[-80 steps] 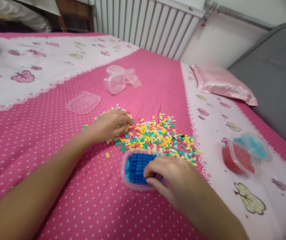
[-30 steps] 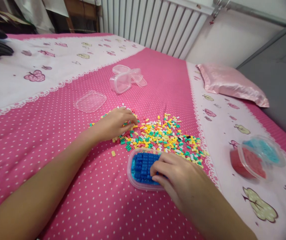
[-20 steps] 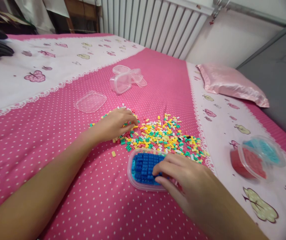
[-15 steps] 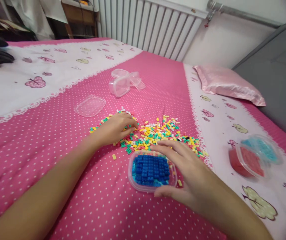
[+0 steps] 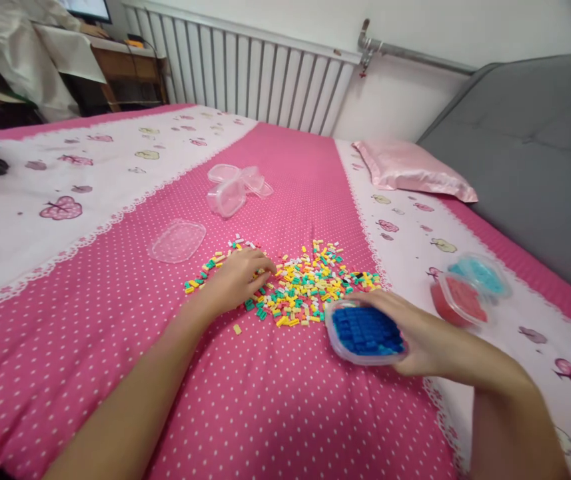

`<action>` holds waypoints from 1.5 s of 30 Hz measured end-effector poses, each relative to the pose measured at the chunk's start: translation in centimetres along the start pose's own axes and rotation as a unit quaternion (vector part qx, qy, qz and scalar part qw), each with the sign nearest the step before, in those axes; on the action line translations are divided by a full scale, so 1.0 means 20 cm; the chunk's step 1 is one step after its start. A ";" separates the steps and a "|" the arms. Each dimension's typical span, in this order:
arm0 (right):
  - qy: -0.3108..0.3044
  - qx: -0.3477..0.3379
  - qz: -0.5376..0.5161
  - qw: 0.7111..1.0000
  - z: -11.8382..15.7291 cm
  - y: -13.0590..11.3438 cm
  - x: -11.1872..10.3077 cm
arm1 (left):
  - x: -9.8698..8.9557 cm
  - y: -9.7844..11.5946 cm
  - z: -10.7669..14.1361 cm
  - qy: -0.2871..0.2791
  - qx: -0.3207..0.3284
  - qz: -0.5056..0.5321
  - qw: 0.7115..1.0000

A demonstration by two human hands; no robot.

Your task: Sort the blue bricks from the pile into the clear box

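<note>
My right hand [image 5: 410,327] grips the right side of a clear plastic container [image 5: 332,333], fingers behind the rim and thumb at the near side. Blue building bricks [image 5: 368,330] fill the container, which tilts slightly toward me. My left hand [image 5: 238,277] rests at the left part of a loose pile of small building bricks [image 5: 300,287] in yellow, green, white and red. Its fingers are loosely bent, with the thumb apart from them, and I see nothing held there. A single yellow brick [image 5: 237,329] lies in front of the left hand.
A clear lid [image 5: 178,241] and stacked empty containers [image 5: 230,197] lie beyond the pile. At right sit a container of red bricks [image 5: 458,300] and one of light blue bricks [image 5: 482,275]. A pink pillow [image 5: 410,170] lies near the grey headboard [image 5: 525,140]. At upper left, a person's hand [image 5: 94,30] rests on a desk.
My right hand has closed on the container of blue bricks and moved it to the right, toward the bed's white strip. My left hand stays at the pile. The camera view has shifted.
</note>
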State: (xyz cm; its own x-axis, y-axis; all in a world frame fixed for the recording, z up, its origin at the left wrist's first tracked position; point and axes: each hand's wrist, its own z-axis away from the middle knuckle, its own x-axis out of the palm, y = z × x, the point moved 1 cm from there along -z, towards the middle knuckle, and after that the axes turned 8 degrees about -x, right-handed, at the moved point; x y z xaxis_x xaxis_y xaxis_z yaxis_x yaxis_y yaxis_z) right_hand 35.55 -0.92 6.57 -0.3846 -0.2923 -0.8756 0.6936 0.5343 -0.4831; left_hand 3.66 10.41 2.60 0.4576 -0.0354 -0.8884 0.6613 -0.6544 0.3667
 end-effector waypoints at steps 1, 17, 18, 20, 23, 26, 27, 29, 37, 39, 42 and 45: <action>0.006 0.011 -0.010 1.000 0.04 0.04 -0.01 | 0.00 0.01 0.00 -0.005 -0.002 0.002 1.000; 0.066 0.092 -0.040 0.993 0.33 0.25 -0.12 | 0.17 0.40 0.01 -0.106 0.138 -0.019 0.985; 0.068 0.089 -0.040 0.993 0.33 0.25 -0.13 | 0.19 0.44 0.01 -0.094 0.141 -0.026 0.985; 0.071 0.084 -0.039 0.993 0.34 0.26 -0.13 | 0.24 0.54 0.01 -0.074 0.163 -0.034 0.983; 0.080 0.086 -0.037 0.992 0.38 0.29 -0.13 | 0.34 0.68 0.02 -0.057 0.250 -0.036 0.966; 0.091 0.107 -0.037 0.989 0.43 0.32 -0.15 | 0.41 0.75 0.04 -0.038 0.292 -0.063 0.954; 0.096 0.115 -0.038 0.988 0.45 0.33 -0.15 | 0.43 0.75 0.04 -0.032 0.286 -0.073 0.955; 0.101 0.126 -0.040 0.986 0.47 0.35 -0.16 | 0.44 0.73 0.03 -0.026 0.256 -0.087 0.962; 0.099 0.127 -0.056 0.985 0.48 0.33 -0.18 | 0.40 0.59 -0.05 -0.003 0.146 -0.125 0.981; 0.108 0.114 -0.045 0.987 0.45 0.32 -0.17 | 0.40 0.58 -0.05 0.013 0.130 -0.118 0.984; 0.113 0.083 -0.033 0.990 0.37 0.29 -0.14 | 0.41 0.56 -0.05 0.037 0.097 -0.079 0.991; 0.084 0.035 -0.053 0.994 0.27 0.22 -0.10 | 0.41 0.55 -0.05 0.078 0.063 -0.038 0.994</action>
State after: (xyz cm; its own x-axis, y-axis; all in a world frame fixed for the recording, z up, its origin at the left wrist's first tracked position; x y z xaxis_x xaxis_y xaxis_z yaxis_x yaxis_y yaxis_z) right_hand 42.77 -2.24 6.22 -0.5505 -0.2046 -0.8094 0.6818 0.4492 -0.5773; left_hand 15.19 3.66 -0.48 0.5020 0.1296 -0.8551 0.6227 -0.7404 0.2533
